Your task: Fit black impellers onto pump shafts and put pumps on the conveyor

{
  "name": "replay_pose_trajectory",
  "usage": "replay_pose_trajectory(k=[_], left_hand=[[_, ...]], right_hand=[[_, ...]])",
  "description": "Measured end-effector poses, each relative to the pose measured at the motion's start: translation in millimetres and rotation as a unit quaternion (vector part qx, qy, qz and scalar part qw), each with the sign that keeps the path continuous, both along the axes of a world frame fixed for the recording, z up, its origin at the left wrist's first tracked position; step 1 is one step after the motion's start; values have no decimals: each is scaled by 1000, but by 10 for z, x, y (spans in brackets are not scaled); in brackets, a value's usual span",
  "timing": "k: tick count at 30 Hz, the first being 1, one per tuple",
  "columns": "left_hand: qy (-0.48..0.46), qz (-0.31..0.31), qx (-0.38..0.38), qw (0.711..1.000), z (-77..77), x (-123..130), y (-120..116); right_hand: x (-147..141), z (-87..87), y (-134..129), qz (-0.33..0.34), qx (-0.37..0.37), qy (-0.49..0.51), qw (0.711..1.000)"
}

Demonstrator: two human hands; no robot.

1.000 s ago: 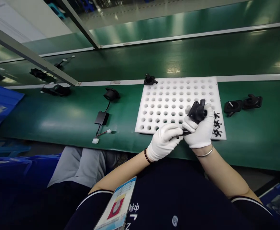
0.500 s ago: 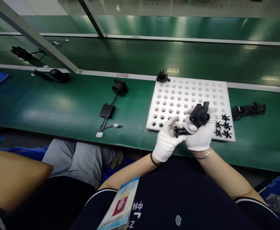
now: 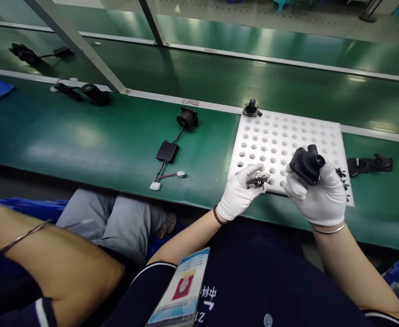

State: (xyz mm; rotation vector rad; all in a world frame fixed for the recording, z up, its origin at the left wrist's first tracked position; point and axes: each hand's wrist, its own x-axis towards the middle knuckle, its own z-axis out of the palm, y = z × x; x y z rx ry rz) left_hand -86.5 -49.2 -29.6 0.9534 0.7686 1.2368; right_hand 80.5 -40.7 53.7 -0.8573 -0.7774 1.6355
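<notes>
Both my hands wear white gloves. Between the fingers of my left hand [image 3: 238, 193] is a small black impeller [image 3: 259, 181], its bladed end facing up. My right hand [image 3: 318, 195] grips a black pump housing [image 3: 306, 164] with two pipe stubs, raised over the front right of a white foam tray [image 3: 281, 136] full of round holes. Several more small black impellers [image 3: 343, 181] sit at the tray's right edge, partly covered by my right hand. Another black housing [image 3: 251, 109] rests on the tray's far left corner.
Right of the tray lies a black flat part [image 3: 370, 164]. To the left, a black motor unit [image 3: 187, 118] is wired to a small box [image 3: 167, 151] with white connectors. Farther left are more black parts [image 3: 95, 94]. A co-worker's arm [image 3: 49, 254] is at lower left. A metal post [image 3: 83, 50] stands behind.
My hands have moved apart: the right has carried the housing rightward, while the left keeps the impeller. The view has shifted, and the co-worker's arm reaches farther into it.
</notes>
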Motion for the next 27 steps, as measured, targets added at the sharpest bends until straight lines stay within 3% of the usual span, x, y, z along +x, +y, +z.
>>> replay_pose_trajectory(k=[2, 5, 8, 12, 16, 21, 27], left_hand=[[21, -18, 28, 999, -36, 8, -9], [66, -40, 60, 995, -63, 50, -5], [54, -42, 73, 995, -42, 128, 18], [-39, -96, 13, 995, 25, 268, 39], [-67, -139, -48, 987, 69, 443, 49], [-76, -133, -75, 985, 110, 645, 50], [-15, -112, -41, 993, 153, 689, 75]], right_hand=[[34, 5, -125, -6, -23, -11, 1000], [86, 14, -268, -72, -54, -31, 995], [152, 29, -331, -91, -39, 0, 995], [294, 31, -382, -52, -48, 55, 996], [485, 4, -420, 18, -36, 96, 995], [711, -79, -398, 70, 30, 105, 992], [815, -208, -338, 141, 10, 114, 983]])
